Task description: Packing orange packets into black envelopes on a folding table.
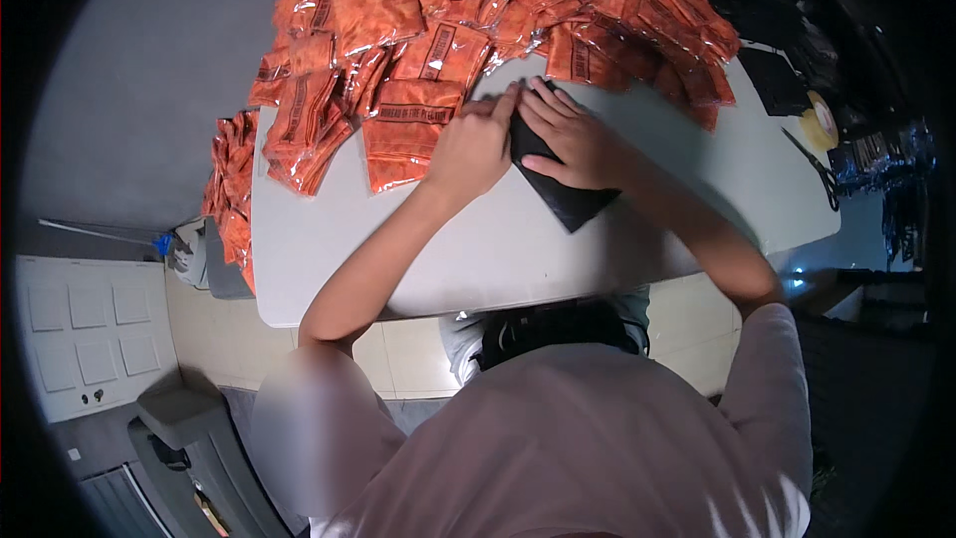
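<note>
A flat, folded black piece (570, 207), cloth or plastic, I cannot tell which, lies slantwise on the white table (448, 259). My right hand (573, 142) rests palm down on its upper part, with the fingers stretched out and the thumb apart. Along its left edge is my left hand (476, 149), index finger extended toward the far end; the thumb is hidden. Neither hand lifts the piece. Just beyond my left hand are orange patterned cloth packs (413, 130) in clear plastic bags, each with a dark printed band.
The orange packs (378, 10) heap across the table's far side, and more (234, 194) hang at its left. Toward the right edge are scissors (812, 164), a yellowish tape roll (822, 120) and stacked black pieces (772, 80). A grey sofa (199, 438) stands lower left.
</note>
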A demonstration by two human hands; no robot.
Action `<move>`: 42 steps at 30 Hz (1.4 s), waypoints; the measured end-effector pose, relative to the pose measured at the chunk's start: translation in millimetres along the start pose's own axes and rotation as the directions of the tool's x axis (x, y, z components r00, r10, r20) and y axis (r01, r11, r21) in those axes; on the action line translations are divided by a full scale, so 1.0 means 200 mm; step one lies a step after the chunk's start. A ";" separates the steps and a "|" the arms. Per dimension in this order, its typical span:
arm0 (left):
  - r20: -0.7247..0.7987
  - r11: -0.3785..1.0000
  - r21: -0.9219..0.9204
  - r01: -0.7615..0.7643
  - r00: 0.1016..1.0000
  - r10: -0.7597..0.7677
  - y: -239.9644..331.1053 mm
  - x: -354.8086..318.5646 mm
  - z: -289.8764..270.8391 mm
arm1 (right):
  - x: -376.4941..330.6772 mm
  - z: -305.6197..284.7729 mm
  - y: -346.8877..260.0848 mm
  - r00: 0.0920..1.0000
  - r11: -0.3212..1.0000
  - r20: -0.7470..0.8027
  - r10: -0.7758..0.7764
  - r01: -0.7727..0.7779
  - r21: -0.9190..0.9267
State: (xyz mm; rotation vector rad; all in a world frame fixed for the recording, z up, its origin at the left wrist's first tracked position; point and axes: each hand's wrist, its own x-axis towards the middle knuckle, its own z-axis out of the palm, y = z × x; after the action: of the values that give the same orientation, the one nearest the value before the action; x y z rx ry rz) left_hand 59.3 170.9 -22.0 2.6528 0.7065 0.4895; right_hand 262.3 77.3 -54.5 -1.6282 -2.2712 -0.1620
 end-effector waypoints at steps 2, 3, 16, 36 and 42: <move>-0.132 0.997 0.044 -0.069 0.988 0.074 -0.01 -0.02 -0.03 | 0.01 -0.12 0.04 0.972 0.977 0.098 -0.213 0.209 0.051; -0.142 0.997 0.038 -0.062 0.988 0.066 0.02 -0.02 -0.06 | 0.01 -0.17 0.05 0.977 0.973 0.069 -0.202 0.192 0.130; 0.040 0.954 0.068 -0.290 0.957 0.288 0.02 -0.03 0.22 | -0.13 0.06 -0.13 0.971 0.972 -0.066 0.229 -0.231 -0.033; 0.023 0.987 0.100 -0.127 0.992 0.125 0.13 -0.18 0.22 | -0.11 -0.20 -0.12 0.977 0.984 0.206 -0.053 0.015 0.179; 0.079 0.986 0.079 -0.144 0.987 0.138 0.08 -0.15 0.20 | -0.16 -0.15 -0.08 0.994 0.997 0.106 0.008 -0.016 0.079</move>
State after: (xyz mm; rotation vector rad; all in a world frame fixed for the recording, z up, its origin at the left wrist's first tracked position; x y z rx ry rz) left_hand 58.1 131.5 -57.6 2.7983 0.5311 0.4058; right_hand 263.1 35.2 -35.6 -1.6453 -2.3131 0.0176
